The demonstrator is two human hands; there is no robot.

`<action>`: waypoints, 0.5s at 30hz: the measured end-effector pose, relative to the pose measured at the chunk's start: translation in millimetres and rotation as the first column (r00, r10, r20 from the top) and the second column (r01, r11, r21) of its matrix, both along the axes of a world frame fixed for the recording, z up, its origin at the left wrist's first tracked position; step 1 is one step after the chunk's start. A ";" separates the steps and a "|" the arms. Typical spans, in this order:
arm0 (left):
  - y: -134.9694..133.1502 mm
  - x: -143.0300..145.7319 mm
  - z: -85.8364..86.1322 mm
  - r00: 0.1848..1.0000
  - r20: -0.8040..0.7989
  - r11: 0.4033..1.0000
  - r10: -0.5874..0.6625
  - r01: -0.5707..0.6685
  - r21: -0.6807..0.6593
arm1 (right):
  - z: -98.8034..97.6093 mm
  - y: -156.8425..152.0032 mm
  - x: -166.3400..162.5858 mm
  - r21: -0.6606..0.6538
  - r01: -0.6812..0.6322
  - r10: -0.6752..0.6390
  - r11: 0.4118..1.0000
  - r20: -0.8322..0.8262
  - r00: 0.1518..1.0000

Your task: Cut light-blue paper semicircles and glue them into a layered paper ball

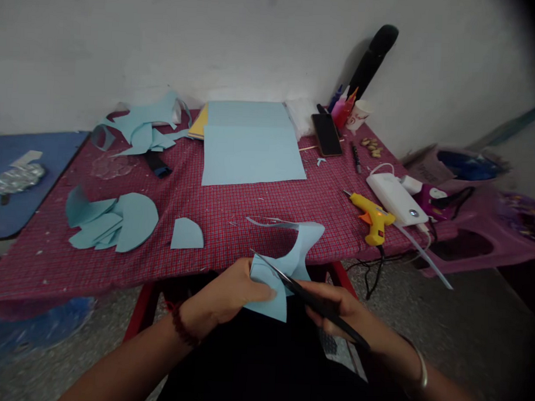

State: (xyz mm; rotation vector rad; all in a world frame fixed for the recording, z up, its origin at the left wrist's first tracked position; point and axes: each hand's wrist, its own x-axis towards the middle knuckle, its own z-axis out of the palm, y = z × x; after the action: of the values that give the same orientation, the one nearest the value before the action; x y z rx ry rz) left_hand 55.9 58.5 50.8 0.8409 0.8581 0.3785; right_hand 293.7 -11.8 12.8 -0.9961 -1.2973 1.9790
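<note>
Between thumb and fingers, my left hand (233, 290) pinches a piece of light blue paper (268, 303) just off the table's front edge. My right hand (340, 305) is wrapped round black-handled scissors (310, 298), whose blades lie across the paper and point up to the left. From the cut, a curved offcut of the same paper (303, 245) runs up onto the tablecloth. Left of it lies a quarter-circle paper piece (188, 234). Farther left is a pile of cut, rounded blue pieces (137, 222).
Blue sheets (254, 156) lie at the table's middle back, with paper scraps (142, 129) to their left. At right are a yellow glue gun (372, 219), a white power strip (397, 198), a phone (326, 134) and paint bottles (343, 109). A pink stool (481, 237) stands beyond the table.
</note>
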 end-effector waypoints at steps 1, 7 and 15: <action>0.7 -0.8 -0.1 1.000 -0.002 1.000 -0.013 0.013 0.004 | 1.0 0.6 1.4 0.005 -0.013 0.013 1.000 0.015 1.000; 3.4 -9.6 -7.2 0.989 -0.060 0.986 -0.134 0.139 0.090 | 8.5 8.4 9.1 0.022 -0.130 0.129 0.991 0.039 0.991; 0.9 -8.2 -6.9 0.985 -0.064 0.986 -0.162 0.164 0.032 | 16.3 18.6 7.5 0.026 -0.231 0.231 0.973 0.014 0.973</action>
State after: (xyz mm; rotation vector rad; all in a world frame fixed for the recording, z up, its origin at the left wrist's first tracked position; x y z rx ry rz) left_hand 47.7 59.4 44.0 0.9543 0.8347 0.2260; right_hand 301.2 6.8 29.1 -0.8777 -1.5007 2.1227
